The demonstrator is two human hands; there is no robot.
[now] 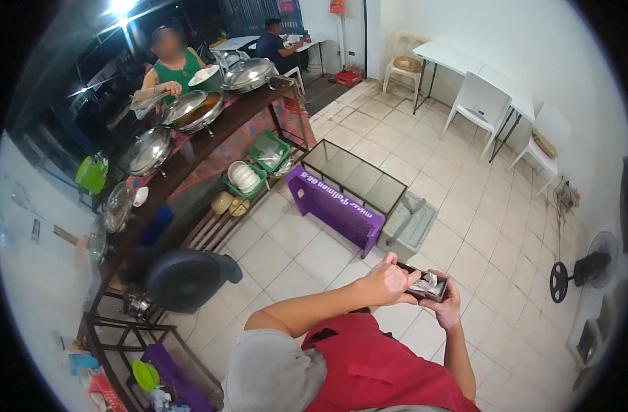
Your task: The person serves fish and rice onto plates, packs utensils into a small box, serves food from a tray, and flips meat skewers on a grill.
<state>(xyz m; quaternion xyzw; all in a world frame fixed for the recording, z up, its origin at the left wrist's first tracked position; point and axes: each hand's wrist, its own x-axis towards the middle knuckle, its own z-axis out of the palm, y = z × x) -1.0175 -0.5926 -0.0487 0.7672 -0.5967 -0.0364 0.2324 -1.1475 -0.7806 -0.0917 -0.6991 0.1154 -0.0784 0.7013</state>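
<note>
A small dark box (pixel 433 296) with whitish items inside, too small to make out, is held in front of my red apron (pixel 376 365). My right hand (pixel 448 304) grips its right end, thumb below and fingers along the far side. At the box's left end is my left hand (pixel 391 280), its fingers bent over the edge and partly into it; whether they pinch something inside cannot be told. Beyond the hands stand a lidded grey-green box (pixel 412 221) and a purple plastic crate (pixel 337 208) tipped on its side, against a glass-topped, metal-framed case (pixel 355 175).
Left, a long counter (pixel 231 110) holds several chafing dishes; a person in green stands behind it with a plate. Below are green baskets (pixel 246 177) with bowls. A dark round-seated stool (pixel 185 280) stands nearer. White tables, chairs and a fan (pixel 594 265) line the right.
</note>
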